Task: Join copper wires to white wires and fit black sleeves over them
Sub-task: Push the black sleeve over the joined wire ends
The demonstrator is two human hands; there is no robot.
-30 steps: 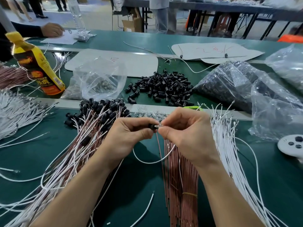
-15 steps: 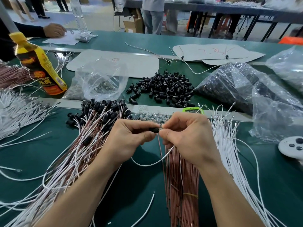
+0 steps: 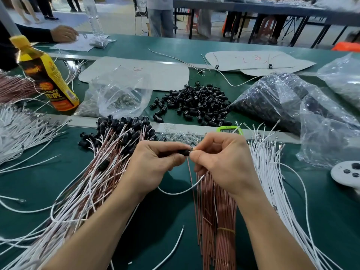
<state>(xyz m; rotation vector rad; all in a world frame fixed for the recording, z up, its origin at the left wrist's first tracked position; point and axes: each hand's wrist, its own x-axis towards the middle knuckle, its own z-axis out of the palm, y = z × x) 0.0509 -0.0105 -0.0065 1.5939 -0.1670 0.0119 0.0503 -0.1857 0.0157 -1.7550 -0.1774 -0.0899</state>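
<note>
My left hand pinches a small black sleeve between thumb and forefinger. My right hand meets it fingertip to fingertip and pinches the wire ends at the sleeve's mouth. A copper wire and a white wire hang down from that spot. A bundle of copper wires lies under my right wrist. Loose white wires fan out to the right. Finished wires with sleeves are heaped on the left. Loose black sleeves lie in a pile behind.
A yellow drink bottle stands at the back left beside a clear plastic bag. Bags of black parts fill the right side. A white round dish sits at the right edge. Another person's hand rests at the far left.
Both hands stay joined at the sleeve with only slight finger shifts. The view has tilted a little, so the hands sit lower in the frame.
</note>
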